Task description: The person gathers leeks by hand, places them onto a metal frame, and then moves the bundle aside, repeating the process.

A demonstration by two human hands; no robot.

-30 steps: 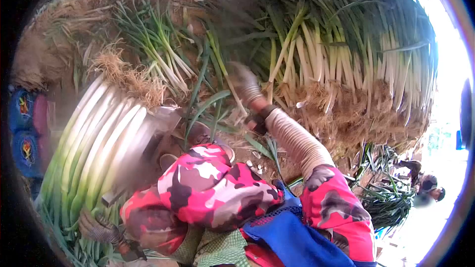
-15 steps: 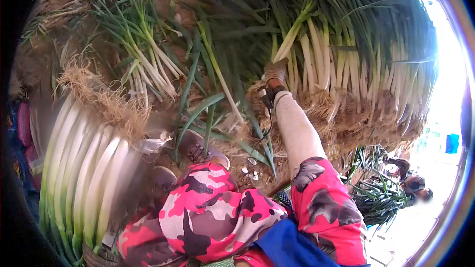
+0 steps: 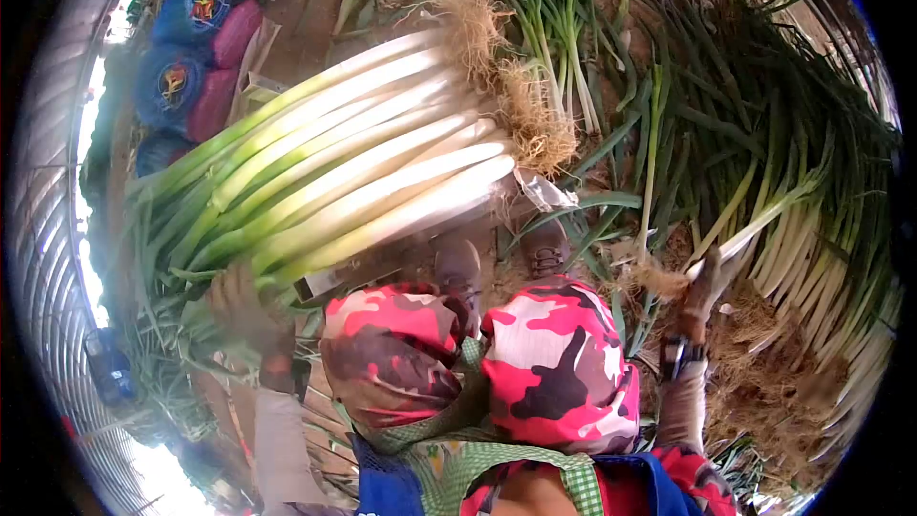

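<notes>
A gloved hand, my right hand (image 3: pixel 702 291), is closed around the white shank of a long green onion (image 3: pixel 759 229) at the edge of the right-hand pile. Its roots stick out to the left of my fingers. My left hand (image 3: pixel 246 311), also gloved and smeared by motion, is at the leafy green tops of a row of thick green onions (image 3: pixel 373 148). Whether its fingers grip any leaves cannot be made out. The row lies with its roots (image 3: pixel 540 124) toward the upper middle and its tops at the left.
A big pile of green onions (image 3: pixel 812 258) spreads along the right side. A small bunch (image 3: pixel 564 48) and a single stalk (image 3: pixel 653 153) lie between. Blue and pink rolls (image 3: pixel 177 81) stand upper left. My shoes (image 3: pixel 458 268) are below the row; ribbed plastic sheeting (image 3: pixel 53 220) borders the left.
My view has swung left, bringing the whole row and my left hand into sight. My right hand stays closed on a green onion, which now lies lower across the pile.
</notes>
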